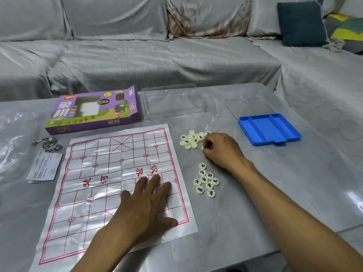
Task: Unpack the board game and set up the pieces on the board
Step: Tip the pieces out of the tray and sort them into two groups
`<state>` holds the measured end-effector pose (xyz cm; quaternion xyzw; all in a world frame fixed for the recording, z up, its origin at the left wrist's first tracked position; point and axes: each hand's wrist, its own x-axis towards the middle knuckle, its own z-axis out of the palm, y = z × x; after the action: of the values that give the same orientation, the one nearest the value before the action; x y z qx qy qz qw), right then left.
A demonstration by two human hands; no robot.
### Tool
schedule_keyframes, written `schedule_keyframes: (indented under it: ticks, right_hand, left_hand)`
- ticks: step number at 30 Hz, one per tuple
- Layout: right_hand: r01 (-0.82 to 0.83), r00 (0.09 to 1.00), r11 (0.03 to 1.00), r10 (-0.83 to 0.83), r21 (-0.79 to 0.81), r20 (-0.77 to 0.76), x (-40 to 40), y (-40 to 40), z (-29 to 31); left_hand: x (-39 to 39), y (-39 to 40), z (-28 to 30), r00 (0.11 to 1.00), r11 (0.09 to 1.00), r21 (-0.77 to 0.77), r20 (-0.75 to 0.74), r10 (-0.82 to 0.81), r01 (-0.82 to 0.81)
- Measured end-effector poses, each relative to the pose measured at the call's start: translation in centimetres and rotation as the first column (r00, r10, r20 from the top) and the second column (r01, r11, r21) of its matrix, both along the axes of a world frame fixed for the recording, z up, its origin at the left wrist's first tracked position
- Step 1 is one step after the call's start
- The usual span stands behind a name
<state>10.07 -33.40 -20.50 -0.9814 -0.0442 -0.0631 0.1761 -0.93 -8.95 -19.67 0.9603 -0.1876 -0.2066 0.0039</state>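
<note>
Grey table before draped sofa; left hand flat on board, right hand pinching a piece

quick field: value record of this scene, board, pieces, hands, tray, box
board: paper sheet flat on table, no pieces on it
pieces: two loose piles, far pile and near pile, right of board
left hand: flat on board
right hand: fingers curled at far pile
tray: blue tray, empty
box: purple box, opened
</note>
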Motion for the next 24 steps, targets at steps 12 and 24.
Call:
schedule_keyframes:
  ticks: [12, 24]
  right_hand:
    - [0.166, 0.93, 0.982, -0.186, -0.089, -0.316, -1.7, -5.5, 3.6]
    - [0.125, 0.992, 0.991, -0.125, 0.051, 0.001, 1.3, 3.0, -1.8]
  left_hand:
    - [0.0, 0.0, 0.1, 1.0, 1.0, 0.013, 0.017, -0.009, 0.009]
    - [0.0, 0.1, -0.1, 1.0, 1.0, 0.018, 0.021, -0.002, 0.001]
